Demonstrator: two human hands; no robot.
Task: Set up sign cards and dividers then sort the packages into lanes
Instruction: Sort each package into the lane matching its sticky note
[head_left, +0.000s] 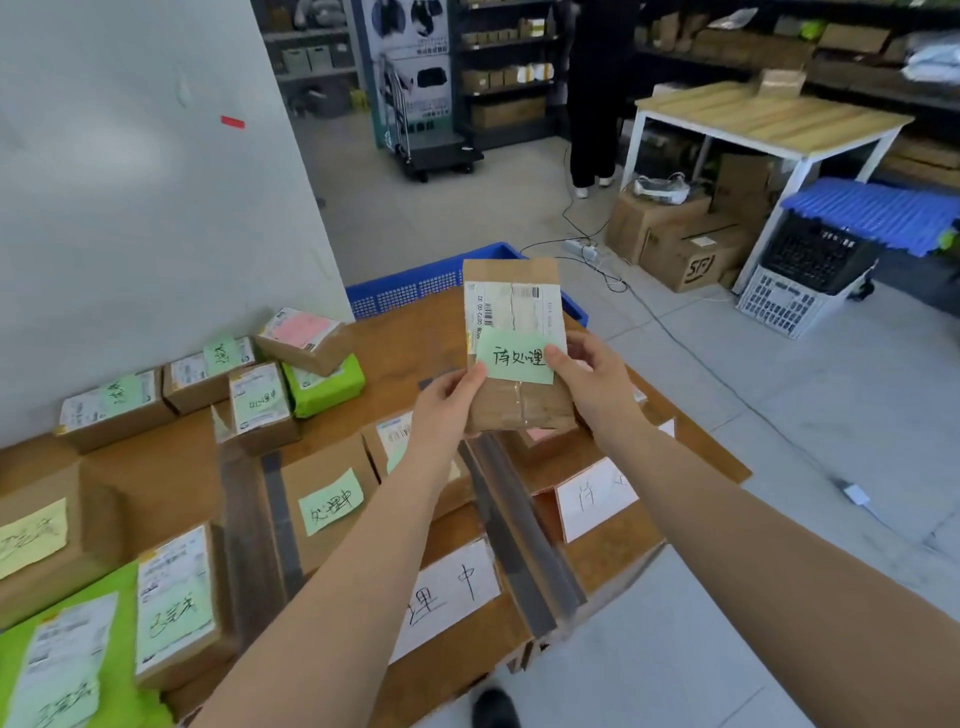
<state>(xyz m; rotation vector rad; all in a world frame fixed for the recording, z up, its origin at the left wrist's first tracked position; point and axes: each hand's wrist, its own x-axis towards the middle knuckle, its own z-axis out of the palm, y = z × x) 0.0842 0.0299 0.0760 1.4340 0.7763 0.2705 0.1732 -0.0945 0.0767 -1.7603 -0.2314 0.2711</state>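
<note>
I hold a brown paper package (511, 400) upright above the brown table (410, 338). It carries a white shipping label and a green sticky note with handwriting. My left hand (441, 410) grips its lower left edge and my right hand (592, 379) grips its right side, thumb on the note. Below lie two white sign cards (452, 592) (595, 499) at the table's front edge, with dark divider strips (519, 525) (280, 519) between lanes. Several labelled cardboard boxes (322, 493) with green notes lie in the lanes to the left.
A blue plastic crate (415, 291) stands behind the table. A white wall (145, 208) bounds the left. On the floor at right are cardboard boxes (680, 244), cables, stacked baskets (800, 280) and a wooden-topped table (769, 119). A person in dark clothes (597, 93) stands by the shelves.
</note>
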